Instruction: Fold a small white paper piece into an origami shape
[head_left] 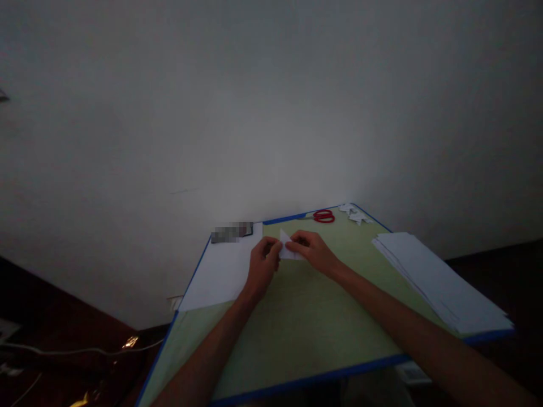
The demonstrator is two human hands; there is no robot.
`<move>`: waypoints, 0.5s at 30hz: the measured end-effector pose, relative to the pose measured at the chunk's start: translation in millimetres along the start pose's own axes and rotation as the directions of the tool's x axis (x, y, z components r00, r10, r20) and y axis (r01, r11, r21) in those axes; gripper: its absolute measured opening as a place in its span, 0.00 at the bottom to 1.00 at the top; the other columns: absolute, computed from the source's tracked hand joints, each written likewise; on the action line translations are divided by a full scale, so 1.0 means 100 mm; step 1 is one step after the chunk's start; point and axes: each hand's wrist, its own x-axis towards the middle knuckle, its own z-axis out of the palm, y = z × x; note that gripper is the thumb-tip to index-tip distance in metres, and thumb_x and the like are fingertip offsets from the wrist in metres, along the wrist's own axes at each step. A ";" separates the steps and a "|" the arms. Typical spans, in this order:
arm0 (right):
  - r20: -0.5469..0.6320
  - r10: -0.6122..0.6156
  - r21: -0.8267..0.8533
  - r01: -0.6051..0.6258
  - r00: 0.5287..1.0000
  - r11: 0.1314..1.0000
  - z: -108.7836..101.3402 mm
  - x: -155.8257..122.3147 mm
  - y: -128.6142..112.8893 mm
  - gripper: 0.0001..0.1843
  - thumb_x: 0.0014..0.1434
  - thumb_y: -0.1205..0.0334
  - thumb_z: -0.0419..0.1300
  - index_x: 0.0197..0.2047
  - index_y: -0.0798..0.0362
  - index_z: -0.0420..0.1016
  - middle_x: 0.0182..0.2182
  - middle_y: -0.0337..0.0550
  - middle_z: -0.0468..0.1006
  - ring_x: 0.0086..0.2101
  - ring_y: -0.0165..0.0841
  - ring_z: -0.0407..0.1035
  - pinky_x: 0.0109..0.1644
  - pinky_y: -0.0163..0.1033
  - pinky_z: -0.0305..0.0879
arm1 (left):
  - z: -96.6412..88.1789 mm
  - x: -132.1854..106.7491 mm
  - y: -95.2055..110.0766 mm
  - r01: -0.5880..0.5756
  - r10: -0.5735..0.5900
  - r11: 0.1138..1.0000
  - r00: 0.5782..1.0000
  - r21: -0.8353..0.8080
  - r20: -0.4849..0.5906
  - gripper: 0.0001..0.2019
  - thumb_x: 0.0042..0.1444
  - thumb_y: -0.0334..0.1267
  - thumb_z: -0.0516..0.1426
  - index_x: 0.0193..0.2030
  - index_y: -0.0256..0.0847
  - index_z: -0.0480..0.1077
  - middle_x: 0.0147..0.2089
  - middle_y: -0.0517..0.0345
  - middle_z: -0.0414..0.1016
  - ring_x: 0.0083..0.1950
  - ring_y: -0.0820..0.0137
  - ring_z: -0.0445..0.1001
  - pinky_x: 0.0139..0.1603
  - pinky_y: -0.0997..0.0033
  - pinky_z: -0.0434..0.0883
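Between my two hands is a small piece of folded white paper (285, 252), its pointed tip facing the wall. My left hand (263, 261) pinches its left edge between thumb and fingers. From the other side, my right hand (314, 251) grips it, the thumb pressed on the paper's face. The paper is above the middle of the green tabletop (305, 316). Fingers cover part of it, so the full fold cannot be made out.
Red-handled scissors (323, 216) lie at the table's back edge. Several small folded paper shapes (358, 217) sit in the back right corner. A stack of white paper (436, 277) is at right. Another white sheet (218, 271) lies left, with a blurred dark flat object (232, 233) on it.
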 end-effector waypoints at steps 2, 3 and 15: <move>-0.004 -0.002 -0.005 0.002 1.000 1.000 0.00 0.00 0.00 0.13 0.54 0.53 0.63 0.27 0.54 0.71 0.24 0.35 0.68 0.27 0.29 0.60 0.30 0.35 0.55 | 0.00 0.00 0.00 0.001 -0.001 1.000 1.000 -0.008 0.000 0.12 0.56 0.46 0.60 0.32 0.39 0.68 0.22 0.65 0.64 0.20 0.77 0.62 0.17 0.77 0.60; -0.006 -0.004 -0.009 0.004 1.000 1.000 -0.01 0.00 0.00 0.13 0.54 0.53 0.63 0.28 0.54 0.71 0.24 0.35 0.68 0.27 0.29 0.60 0.30 0.35 0.55 | 0.00 0.00 0.00 -0.001 0.001 1.000 1.000 -0.010 0.000 0.12 0.56 0.46 0.60 0.32 0.39 0.69 0.22 0.65 0.64 0.20 0.77 0.62 0.18 0.77 0.60; -0.017 0.009 0.038 -0.008 1.000 0.999 0.03 0.01 0.06 0.16 0.54 0.49 0.66 0.32 0.55 0.76 0.28 0.40 0.77 0.28 0.31 0.68 0.33 0.36 0.63 | -0.04 0.02 -0.01 -0.021 0.021 1.000 1.000 0.009 -0.016 0.14 0.56 0.48 0.61 0.32 0.39 0.68 0.25 0.65 0.66 0.22 0.77 0.64 0.21 0.77 0.62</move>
